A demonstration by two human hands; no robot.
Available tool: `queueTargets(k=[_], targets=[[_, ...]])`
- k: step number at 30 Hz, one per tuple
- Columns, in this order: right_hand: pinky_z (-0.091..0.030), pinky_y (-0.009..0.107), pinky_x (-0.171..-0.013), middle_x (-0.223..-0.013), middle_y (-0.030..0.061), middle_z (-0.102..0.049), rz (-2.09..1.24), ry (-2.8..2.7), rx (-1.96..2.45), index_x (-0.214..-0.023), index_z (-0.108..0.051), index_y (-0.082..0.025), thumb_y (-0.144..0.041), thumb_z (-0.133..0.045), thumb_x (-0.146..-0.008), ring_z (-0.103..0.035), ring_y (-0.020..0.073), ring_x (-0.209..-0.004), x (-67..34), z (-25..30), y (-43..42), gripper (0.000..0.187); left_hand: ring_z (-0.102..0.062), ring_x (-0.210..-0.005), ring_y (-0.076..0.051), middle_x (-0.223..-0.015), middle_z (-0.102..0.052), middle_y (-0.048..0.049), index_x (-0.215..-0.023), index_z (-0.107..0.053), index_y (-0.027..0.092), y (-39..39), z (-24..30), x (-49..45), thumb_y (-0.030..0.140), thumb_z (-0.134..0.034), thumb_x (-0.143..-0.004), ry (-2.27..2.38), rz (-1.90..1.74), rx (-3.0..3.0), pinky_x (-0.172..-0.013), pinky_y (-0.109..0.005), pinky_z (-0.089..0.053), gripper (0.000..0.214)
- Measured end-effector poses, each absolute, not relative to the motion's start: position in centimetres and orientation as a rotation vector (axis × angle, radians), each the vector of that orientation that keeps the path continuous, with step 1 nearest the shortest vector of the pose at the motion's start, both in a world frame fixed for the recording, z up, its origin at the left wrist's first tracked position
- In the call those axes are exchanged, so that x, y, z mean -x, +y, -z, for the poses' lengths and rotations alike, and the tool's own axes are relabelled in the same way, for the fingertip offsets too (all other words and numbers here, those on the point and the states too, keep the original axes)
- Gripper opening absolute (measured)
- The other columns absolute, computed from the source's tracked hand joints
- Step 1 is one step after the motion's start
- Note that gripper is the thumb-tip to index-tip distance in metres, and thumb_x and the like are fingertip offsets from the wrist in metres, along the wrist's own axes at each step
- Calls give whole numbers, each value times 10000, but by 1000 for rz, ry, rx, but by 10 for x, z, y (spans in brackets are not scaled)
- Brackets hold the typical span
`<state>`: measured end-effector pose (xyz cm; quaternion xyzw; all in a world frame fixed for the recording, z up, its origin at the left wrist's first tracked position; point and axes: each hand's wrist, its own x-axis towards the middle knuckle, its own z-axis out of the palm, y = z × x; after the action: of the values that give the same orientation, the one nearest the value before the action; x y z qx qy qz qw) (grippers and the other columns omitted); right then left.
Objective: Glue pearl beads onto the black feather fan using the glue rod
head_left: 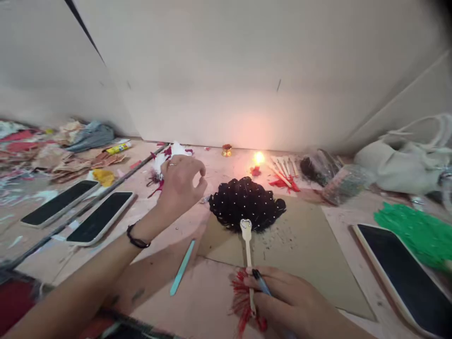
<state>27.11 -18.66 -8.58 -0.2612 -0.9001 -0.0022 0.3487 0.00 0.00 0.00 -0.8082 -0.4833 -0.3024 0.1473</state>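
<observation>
My left hand (181, 181) is raised over the table, left of the black fan. Its thumb and forefinger curl into a pinch, the tips nearly meeting; anything between them is too small to make out. My right hand (287, 299) is closed around a pen-like tool (260, 282) with a black tip. Its fingertips also rest at the fan's pale handle (248, 252), above a red tassel (242, 301). The fan (243, 205) has a dark, feathery head dotted with small pale beads, and clear stones edge the handle's top. Beneath it lies a brown cardboard sheet (307, 254).
A lit flame (259, 157) burns behind the fan, beside several pale sticks with red tassels (284, 172). A teal stick (182, 268) lies at left. Phones (102, 219) (399, 278), a green fan (416, 230), plastic bags (344, 183) and a white bag (391, 162) surround the work.
</observation>
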Motion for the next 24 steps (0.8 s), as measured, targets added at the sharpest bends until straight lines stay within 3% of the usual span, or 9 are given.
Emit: queueTargets(k=[4,10,16,24], targets=[[-624,295,-1069,-1314,125,-824,-129,-2437,684,-1266,-748,-193,-275,-600,-1135,-767,214,-1267,-280,82,-187,214,-564,-1328,-396,-1253,-740,-97,-759,-730,203,11,7,8,136,-796,-880,-1427,750,2382,-1055,-584,-360,153],[-644,315,-1055,-1263,77,-840,-288,-2401,731,-1289,-768,-288,-358,-643,-1101,-782,236,-1241,-278,91,-188,236,-489,-1398,-441,-1336,-704,-112,-726,-790,214,18,15,12,154,-873,-812,-1518,564,2477,-1060,-616,-372,134],[-631,351,-1078,-1303,107,-823,-271,-2411,736,-1250,-757,-258,-341,-631,-1113,-760,244,-1270,-275,103,-190,204,-392,-1491,-472,-1510,-640,-105,-702,-843,238,21,19,16,94,-772,-837,-1456,382,2537,-1110,-690,-321,209],[-649,317,-1040,-1347,103,-811,-215,-2394,709,-1240,-752,-250,-344,-659,-1101,-774,239,-1247,-276,96,-188,191,-398,-1470,-467,-1480,-654,-104,-617,-782,212,27,29,22,71,-665,-789,-1355,393,2562,-1082,-677,-320,251]])
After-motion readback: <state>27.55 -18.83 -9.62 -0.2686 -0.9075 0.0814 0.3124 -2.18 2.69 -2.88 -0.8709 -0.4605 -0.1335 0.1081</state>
